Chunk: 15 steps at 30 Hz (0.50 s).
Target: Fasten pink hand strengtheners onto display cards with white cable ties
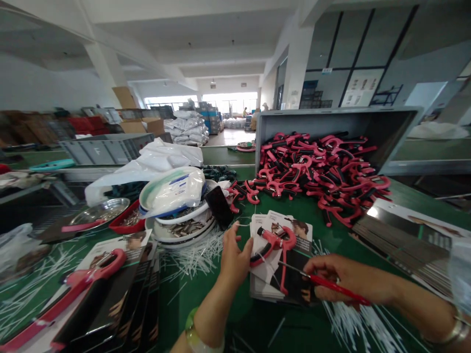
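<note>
My left hand (pixel 234 252) is at the left edge of a stack of printed cards (pixel 268 289). Its thumb and fingers are apart, and a thin white tie (pixel 245 225) lies by the fingertips. On the top card rests a pink-and-black hand grip exerciser (pixel 284 250) with a metal spring. My right hand (pixel 331 277) is closed around a red-handled tool (pixel 342 288) with a slim metal shaft. The tip reaches over the card beside the exerciser's lower arm; whether it touches is unclear.
A tipped grey crate (pixel 340 112) spills many pink exercisers (pixel 312 166). More cards lie right (pixel 405 245) and left (pixel 128 274), the left with an exerciser (pixel 84 284). White ties (pixel 198 255), stacked trays (pixel 180 240) and a dark phone (pixel 219 207) sit left of centre.
</note>
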Tool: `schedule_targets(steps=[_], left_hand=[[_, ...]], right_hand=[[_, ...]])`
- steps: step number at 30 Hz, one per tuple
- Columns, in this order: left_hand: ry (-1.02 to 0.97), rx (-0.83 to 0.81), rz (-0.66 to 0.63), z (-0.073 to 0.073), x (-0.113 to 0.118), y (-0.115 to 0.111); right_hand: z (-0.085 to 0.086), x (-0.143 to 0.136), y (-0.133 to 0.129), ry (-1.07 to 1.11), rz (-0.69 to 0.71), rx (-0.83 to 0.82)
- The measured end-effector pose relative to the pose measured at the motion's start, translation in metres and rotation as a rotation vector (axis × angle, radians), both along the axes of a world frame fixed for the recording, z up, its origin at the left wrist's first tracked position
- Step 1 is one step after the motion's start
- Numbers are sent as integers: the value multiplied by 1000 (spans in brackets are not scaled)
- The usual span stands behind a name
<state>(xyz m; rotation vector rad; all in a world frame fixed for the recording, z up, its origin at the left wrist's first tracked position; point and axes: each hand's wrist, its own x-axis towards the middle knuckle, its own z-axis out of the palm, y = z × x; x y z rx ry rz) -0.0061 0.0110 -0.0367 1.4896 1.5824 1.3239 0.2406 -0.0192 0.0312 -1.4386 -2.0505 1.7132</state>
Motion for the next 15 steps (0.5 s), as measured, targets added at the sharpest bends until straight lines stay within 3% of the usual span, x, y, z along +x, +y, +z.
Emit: schedule_targets(steps=[2,6,10,15], left_hand=[[101,36,8,1,-6,-6],[232,-23,-193,0,-7,-21],[171,-69,-229,-3,-7,-20],[49,-138,-305,-4,-10,-12]], right_hand=[[16,-7,10,-68,102,50],[37,-28,33,-209,263,158],[44,-43,48,-282,363,173],[44,-53,60,-318,382,149]])
